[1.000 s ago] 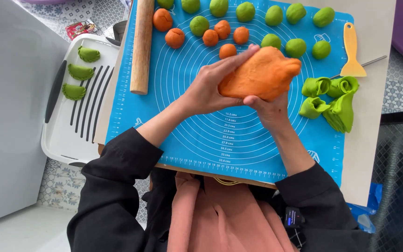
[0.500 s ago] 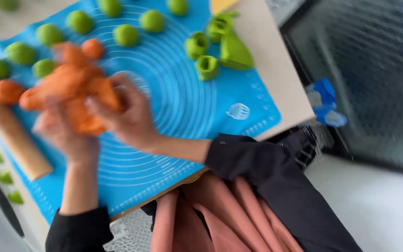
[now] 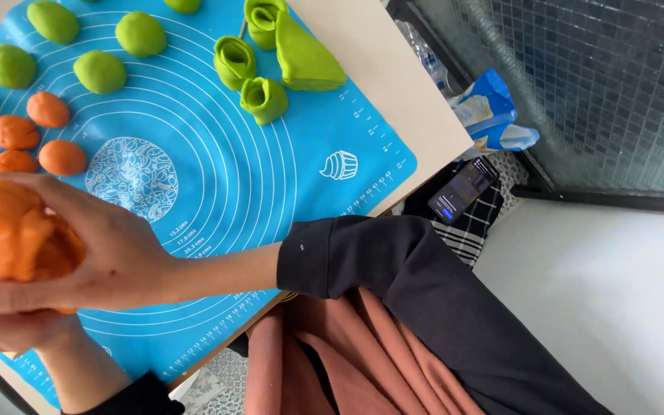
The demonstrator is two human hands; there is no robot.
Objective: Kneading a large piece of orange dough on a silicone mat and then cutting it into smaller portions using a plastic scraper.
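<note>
A: Orange dough lump (image 3: 13,234) position?
B: At the frame's left edge, above the blue mat (image 3: 217,184). Right hand (image 3: 90,253) clasps it from above; left hand (image 3: 9,327) cups beneath.
A: Surroundings?
B: Small orange balls (image 3: 48,110) and green balls (image 3: 100,71) lie beyond.

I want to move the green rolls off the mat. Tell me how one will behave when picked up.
Probably soft: the green rolls are curled sheets of dough, so pinching would likely flatten one. Likely light, being hollow at the centre. The loose outer flap may unwind if lifted by its edge. They may cling slightly to the mat, though that cannot be seen.
</note>
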